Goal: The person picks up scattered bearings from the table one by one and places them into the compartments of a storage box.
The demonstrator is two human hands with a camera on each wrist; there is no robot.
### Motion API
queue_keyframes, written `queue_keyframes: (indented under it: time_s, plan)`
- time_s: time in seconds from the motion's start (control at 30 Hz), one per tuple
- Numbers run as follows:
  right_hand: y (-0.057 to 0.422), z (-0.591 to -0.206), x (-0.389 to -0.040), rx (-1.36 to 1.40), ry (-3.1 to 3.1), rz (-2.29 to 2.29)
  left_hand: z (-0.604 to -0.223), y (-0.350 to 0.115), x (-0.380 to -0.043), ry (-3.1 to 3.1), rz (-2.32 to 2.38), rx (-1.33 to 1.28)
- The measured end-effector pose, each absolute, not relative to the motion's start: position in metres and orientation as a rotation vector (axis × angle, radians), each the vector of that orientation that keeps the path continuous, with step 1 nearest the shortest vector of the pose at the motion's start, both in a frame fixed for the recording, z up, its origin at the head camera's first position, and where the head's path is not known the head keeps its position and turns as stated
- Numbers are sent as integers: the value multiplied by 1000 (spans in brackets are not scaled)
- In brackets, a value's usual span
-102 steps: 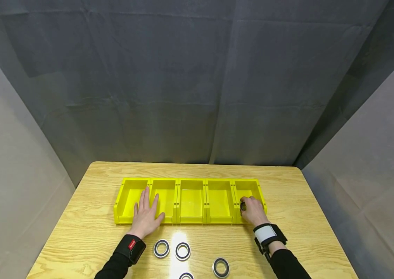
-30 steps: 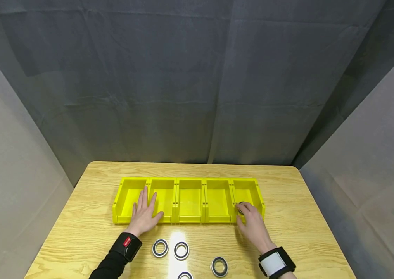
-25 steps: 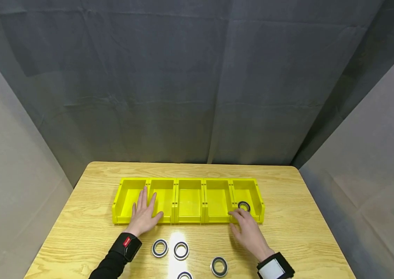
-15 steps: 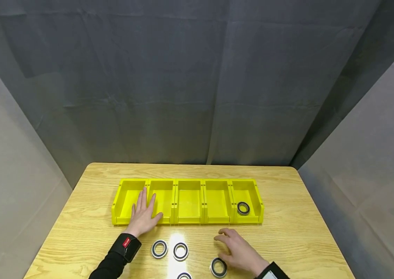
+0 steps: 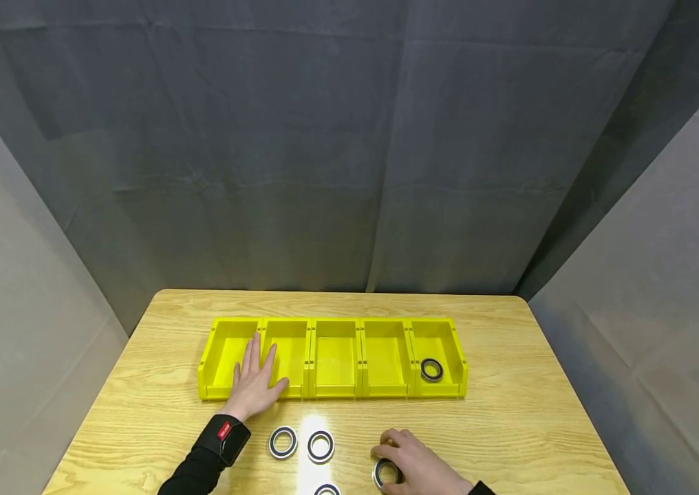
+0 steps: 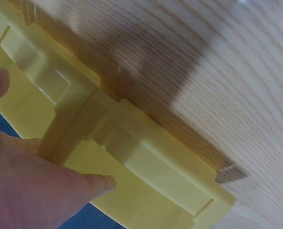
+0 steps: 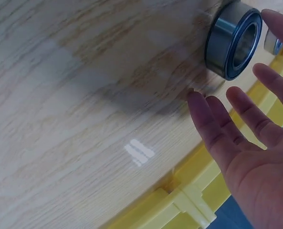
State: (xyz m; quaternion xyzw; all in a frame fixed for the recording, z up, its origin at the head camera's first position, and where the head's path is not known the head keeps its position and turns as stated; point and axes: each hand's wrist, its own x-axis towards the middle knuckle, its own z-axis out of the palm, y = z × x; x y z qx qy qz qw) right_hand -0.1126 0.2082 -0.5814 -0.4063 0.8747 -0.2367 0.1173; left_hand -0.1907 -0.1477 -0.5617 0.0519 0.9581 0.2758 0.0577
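Note:
My left hand (image 5: pixel 253 390) lies with spread, straight fingers over the divider between the two leftmost bins of a yellow bin row (image 5: pixel 337 392). In the left wrist view, its thumb and a fingertip show over the yellow bin (image 6: pixel 151 167). Low on the right, my right hand (image 5: pixel 420 467) is around a ball bearing (image 5: pixel 379 474) with a black seal and a steel ring. In the right wrist view, the thumb is close beside that bearing (image 7: pixel 222 40), and the other fingers are spread, apart from it. Another ball bearing (image 5: pixel 432 377) lies in the rightmost bin.
Two more bearings, a left one (image 5: pixel 283 454) and a right one (image 5: pixel 321 458), lie on the wooden table (image 5: pixel 510 385) in front of the bins. A further bearing (image 5: pixel 327 488) is cut off by the bottom edge. Behind the table hangs a grey curtain (image 5: pixel 263 172).
My right hand let go of a bearing in the rightmost bin, then moved down and left to a bearing on the table. My left hand has stayed in place.

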Motion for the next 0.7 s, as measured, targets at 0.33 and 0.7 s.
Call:
queue_keyframes:
  time_s: [0.33,0.7]
  plan:
    - [195,-578,-105,-990,2549,-624,-562,-148,-191,2902,824,157]
    - [187,-570,-100,-892,2546,-538,-563,-148,-191,2903,821,156]
